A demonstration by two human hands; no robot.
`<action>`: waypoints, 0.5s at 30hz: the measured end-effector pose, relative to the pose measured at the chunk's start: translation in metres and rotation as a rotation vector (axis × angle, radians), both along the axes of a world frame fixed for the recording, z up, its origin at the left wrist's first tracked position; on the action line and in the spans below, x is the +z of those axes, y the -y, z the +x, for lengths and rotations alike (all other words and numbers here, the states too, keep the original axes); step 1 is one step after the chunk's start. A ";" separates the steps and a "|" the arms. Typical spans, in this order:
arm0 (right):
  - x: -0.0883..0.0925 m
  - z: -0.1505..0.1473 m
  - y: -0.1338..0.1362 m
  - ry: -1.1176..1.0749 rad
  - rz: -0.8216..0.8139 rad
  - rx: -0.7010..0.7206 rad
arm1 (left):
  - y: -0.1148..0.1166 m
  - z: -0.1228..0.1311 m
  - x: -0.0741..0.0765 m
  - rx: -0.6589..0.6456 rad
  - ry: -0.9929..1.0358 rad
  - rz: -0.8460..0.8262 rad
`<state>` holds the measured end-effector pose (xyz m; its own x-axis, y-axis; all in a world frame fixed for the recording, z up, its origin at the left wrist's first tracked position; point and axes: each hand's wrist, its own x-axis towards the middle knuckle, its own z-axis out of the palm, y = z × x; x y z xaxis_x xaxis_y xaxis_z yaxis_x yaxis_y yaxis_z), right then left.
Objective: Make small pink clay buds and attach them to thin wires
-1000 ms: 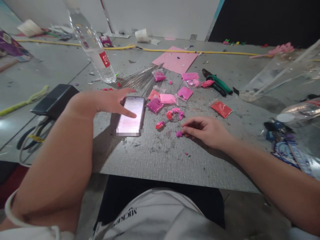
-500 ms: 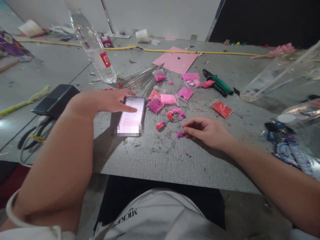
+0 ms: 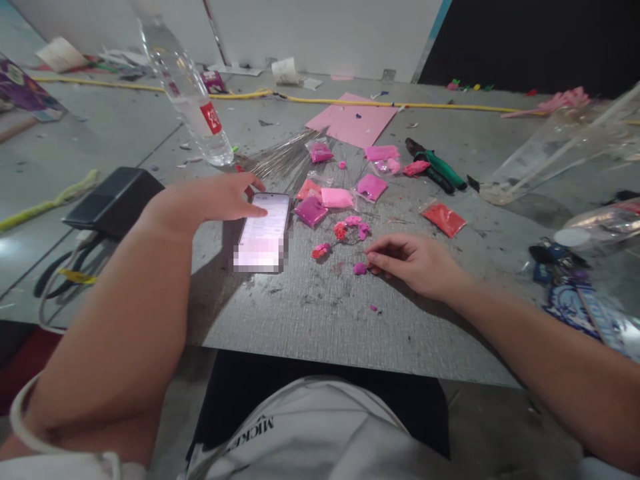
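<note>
My left hand (image 3: 227,197) is over a lit phone (image 3: 263,233) lying on the table; its thumb is above or on the upper screen, fingers apart at the top edge. With fingertips pinched together, my right hand (image 3: 407,263) rests on the table; what they hold, if anything, is too small to make out. A purple lump of clay (image 3: 359,269) lies just left of those fingertips. Small clay flowers on wire (image 3: 353,228) sit a bit farther off, and a red-and-pink clay piece (image 3: 321,251) is left of them.
Several bags of coloured clay (image 3: 337,198) lie beyond the flowers, with a red bag (image 3: 443,219) to the right. Behind are thin wires (image 3: 287,155), pink paper (image 3: 353,120) and green-handled pliers (image 3: 447,172). A water bottle (image 3: 193,100) and a black adapter (image 3: 115,200) stand left.
My left thumb has shifted up and left across the phone, and the screen's content looks different. My right hand has stayed in place.
</note>
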<state>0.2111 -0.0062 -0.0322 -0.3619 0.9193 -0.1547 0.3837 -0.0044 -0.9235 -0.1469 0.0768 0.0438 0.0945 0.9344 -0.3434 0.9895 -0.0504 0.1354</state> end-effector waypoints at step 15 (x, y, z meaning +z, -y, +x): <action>0.002 -0.001 0.000 -0.002 -0.002 0.006 | 0.007 0.007 0.006 0.061 0.172 0.167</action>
<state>0.2098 -0.0064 -0.0304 -0.3679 0.9167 -0.1559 0.3819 -0.0040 -0.9242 -0.1398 0.0694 0.0498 0.0799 0.9826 -0.1677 0.9546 -0.0271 0.2965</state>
